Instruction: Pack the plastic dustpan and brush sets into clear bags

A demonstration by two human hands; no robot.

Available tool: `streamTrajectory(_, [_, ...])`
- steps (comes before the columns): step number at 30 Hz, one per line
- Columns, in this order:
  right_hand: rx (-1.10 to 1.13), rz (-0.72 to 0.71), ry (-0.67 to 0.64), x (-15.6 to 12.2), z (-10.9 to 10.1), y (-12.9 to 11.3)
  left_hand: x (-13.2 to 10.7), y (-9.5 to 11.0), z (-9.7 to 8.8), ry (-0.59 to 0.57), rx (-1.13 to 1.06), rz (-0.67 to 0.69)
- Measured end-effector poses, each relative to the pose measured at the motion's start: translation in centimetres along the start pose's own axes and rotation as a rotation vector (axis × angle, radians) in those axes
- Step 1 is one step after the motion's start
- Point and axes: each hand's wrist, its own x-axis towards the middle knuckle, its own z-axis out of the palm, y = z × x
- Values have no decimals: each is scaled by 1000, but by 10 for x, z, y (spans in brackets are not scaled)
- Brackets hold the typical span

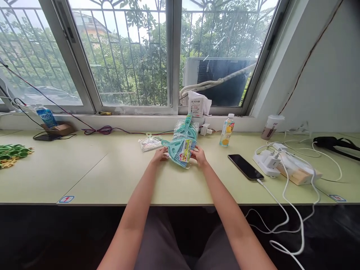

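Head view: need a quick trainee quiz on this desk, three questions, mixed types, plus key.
1. Which item is between the left hand and the right hand?
a) power strip
b) teal dustpan-and-brush set
c) tissue box

2. True or false: a white charging cable is plugged into the smartphone.

3. Seen in the picture, what stands to the right of the drink bottle, near the window wall?

Key:
1. b
2. True
3. The lidded cup
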Motion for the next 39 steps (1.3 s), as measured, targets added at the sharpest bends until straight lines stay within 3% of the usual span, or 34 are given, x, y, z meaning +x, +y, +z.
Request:
streamTrajectory(6, [39, 6, -6, 1, -4, -4, 6, 4, -13, 310, 66, -49])
streamTrajectory(11, [134, -30, 130, 9, -23, -9, 0, 17, -43, 648, 221, -30])
streamTrajectory(14, [193, -25, 201, 14, -31, -9, -7, 20, -40, 801, 335, -27])
streamTrajectory(18, [220, 21, 213, 14, -30, -5, -16, 20, -16, 908, 469, 19])
streamTrajectory(21, [205, 62, 181, 13, -26, -3, -18, 18, -6, 974, 627, 144])
streamTrajectory(24, [173, 106, 157, 11, -24, -2, -15, 14, -14, 1063, 746, 247])
streamTrajectory(28, [142, 139, 146, 10, -23, -2, -11, 10, -35, 1148, 744, 228])
streamTrajectory(30, [138, 139, 142, 10, -23, -2, -9, 12, -38, 1080, 708, 242])
streamTrajectory(31, [137, 137, 137, 10, -23, -1, -9, 13, -35, 983, 638, 254])
streamTrajectory(35, [135, 113, 130, 10, -17, 6, -9, 13, 4, 351, 229, 223])
streamTrajectory(39, [128, 94, 125, 11, -4, 14, -15, -6, 49, -36, 60, 98])
